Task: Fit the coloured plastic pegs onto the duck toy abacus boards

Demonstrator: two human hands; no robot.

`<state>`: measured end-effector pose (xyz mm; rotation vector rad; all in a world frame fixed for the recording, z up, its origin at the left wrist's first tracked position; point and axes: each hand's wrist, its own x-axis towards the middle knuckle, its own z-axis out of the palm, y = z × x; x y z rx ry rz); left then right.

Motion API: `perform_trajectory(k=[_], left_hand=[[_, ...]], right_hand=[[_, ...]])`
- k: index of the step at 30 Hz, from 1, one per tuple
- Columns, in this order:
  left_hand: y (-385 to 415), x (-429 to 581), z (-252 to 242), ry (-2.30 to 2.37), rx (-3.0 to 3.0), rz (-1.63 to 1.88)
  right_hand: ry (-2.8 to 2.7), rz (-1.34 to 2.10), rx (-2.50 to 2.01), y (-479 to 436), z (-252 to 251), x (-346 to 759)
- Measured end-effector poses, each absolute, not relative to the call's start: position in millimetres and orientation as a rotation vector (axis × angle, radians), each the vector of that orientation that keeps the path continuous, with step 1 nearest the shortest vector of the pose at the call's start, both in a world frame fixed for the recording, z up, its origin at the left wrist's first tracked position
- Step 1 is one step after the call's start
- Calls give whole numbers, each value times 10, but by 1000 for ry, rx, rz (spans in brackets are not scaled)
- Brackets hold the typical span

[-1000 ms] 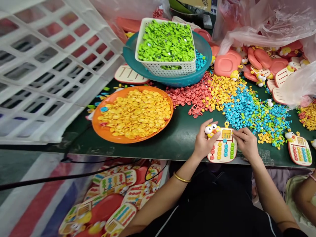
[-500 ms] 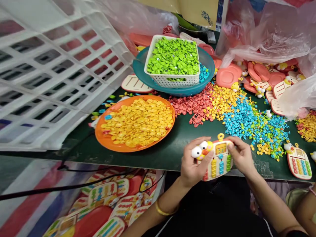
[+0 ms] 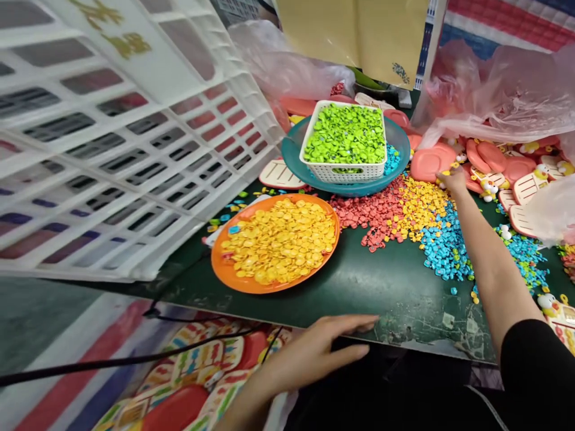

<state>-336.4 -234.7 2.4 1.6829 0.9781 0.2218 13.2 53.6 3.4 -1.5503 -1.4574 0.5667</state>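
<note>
My left hand (image 3: 321, 350) is empty at the table's front edge, its fingers stretched out and thumb apart. Across the table my right hand (image 3: 454, 178) reaches to a pink duck-headed toy (image 3: 432, 163), lying pink side up. Its fingers are bent around the small yellow head at the toy's lower right corner; the grip is partly hidden. Below that forearm lie loose blue beads (image 3: 442, 248), with yellow beads (image 3: 415, 200) and red beads (image 3: 372, 209) to the left. A toy with beads in place (image 3: 561, 320) is cut off at the right edge.
An orange plate (image 3: 215, 263) holds yellow pieces. Behind it, a white basket (image 3: 344, 173) of green pieces stands in a teal basin (image 3: 291, 152). A white plastic crate (image 3: 148, 173) leans at left. Finished-looking toys (image 3: 184, 365) lie below the table; plastic bags (image 3: 498, 90) sit behind.
The beaded toy that both hands held is out of them. My right hand has moved forward to the pink toys; my left has opened and moved left. The view has shifted.
</note>
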Motion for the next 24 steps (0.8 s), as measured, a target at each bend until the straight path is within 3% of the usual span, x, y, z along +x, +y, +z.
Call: perform_trajectory(k=[5, 10, 13, 16, 20, 24], left_hand=[[-2139, -2743, -394, 871, 1357, 910], [-2183, -2635, -570, 940, 1680, 1401], [-2294, -2752, -589, 640, 2225, 1276], [-2463, -2729, -625, 594, 2595, 920], [-2654, -2492, -647, 855, 2623, 524], [-2560, -2469, -588, 951, 2494, 507]], right_hand=[[-1361, 676, -1522, -461, -8, 271], [-2033, 1027, -1183, -1584, -278, -52], [-2102, 742, -1314, -1521, -440, -397], [-2191, 503, -1472, -1200, -527, -695], [-2342, 429, -1569, -1058, -523, -799], [-2093, 402, -1433, -1415, -472, -540]])
